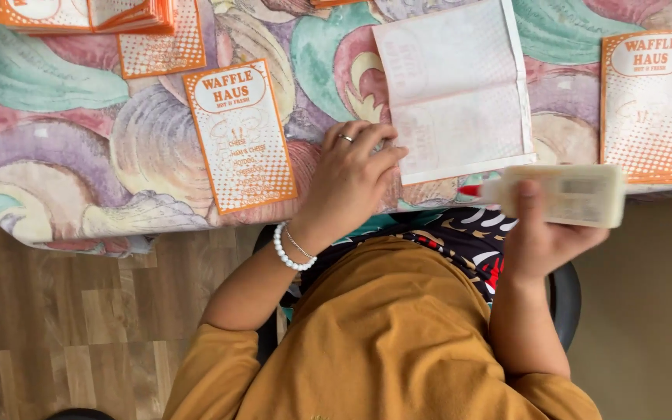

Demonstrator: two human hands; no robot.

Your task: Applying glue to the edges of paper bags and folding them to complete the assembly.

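Note:
A white paper sheet (456,89) with fold creases lies flat on the table with the pastel shell-patterned cloth (56,148). My left hand (348,183), with a ring and a bead bracelet, has its curled fingers on the sheet's near left corner and holds it down. My right hand (542,241) grips a pale glue bottle (565,194) sideways just off the table's near edge. The bottle's red tip (470,190) points left, close to the sheet's near edge.
Orange-and-white printed paper bags lie flat on the cloth: one left of my left hand (240,136), one at the far right (647,105), another further back (161,50). A stack of them (87,14) sits at the top left. Wood floor (56,327) shows below the table.

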